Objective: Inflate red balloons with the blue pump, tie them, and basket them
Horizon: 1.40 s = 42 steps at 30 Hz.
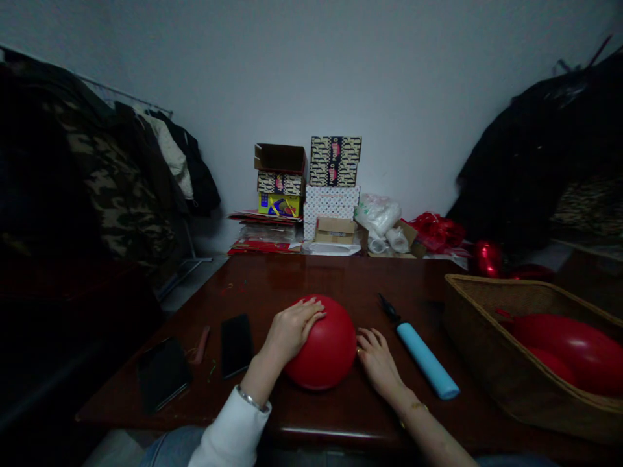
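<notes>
Dark wooden table [272, 279], near edge: red balloon [325, 347], round, between both hands. Left hand [292, 327] spread open over its top-left; right hand [374, 360] open, fingers touching its right side. Blue pump [426, 360] just right, pointing away; basket [487, 324] at right edge.

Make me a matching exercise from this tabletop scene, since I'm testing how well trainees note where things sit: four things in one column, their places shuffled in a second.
Things
1. red balloon
2. blue pump
3. two dark phones
4. wicker basket

Places
A. at the table's right edge, holding more red balloons
B. between the left hand and right hand
C. lying left of the left forearm
D. lying just right of the right hand

Pairs: 1-B, 2-D, 3-C, 4-A
</notes>
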Each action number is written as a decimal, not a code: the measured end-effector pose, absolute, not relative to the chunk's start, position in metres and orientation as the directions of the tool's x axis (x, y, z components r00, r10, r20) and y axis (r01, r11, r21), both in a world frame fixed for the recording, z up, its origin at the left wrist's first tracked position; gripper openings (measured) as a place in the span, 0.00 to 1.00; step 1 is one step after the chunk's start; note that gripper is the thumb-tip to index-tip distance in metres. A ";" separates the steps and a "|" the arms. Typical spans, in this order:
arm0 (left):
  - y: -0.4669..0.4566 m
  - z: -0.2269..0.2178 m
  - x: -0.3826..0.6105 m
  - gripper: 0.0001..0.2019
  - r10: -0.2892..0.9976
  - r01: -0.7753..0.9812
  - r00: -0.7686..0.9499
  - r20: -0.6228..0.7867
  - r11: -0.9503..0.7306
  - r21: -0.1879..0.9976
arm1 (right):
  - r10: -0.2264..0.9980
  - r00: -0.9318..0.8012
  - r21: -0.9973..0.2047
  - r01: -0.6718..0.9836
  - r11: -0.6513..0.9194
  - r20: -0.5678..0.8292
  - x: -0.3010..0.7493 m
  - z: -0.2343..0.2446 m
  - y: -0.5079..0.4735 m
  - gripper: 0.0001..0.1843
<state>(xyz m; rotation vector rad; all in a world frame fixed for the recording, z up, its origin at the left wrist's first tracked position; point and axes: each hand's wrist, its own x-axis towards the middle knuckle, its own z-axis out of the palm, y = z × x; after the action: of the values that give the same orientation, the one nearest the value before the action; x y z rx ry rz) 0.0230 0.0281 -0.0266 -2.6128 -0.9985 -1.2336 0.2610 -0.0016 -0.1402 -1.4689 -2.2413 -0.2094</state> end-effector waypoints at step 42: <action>0.017 -0.024 0.037 0.12 0.588 0.686 0.430 0.685 -0.706 0.176 | 0.509 -0.119 -0.209 0.815 0.540 0.852 0.199 -0.035 -0.003 0.12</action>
<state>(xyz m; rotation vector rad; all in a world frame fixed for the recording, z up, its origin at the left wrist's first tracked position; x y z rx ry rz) 0.0373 0.0172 -0.0237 -2.5445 -1.1408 -1.1391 0.1993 -0.0028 -0.0353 -1.1021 -1.7801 -0.3838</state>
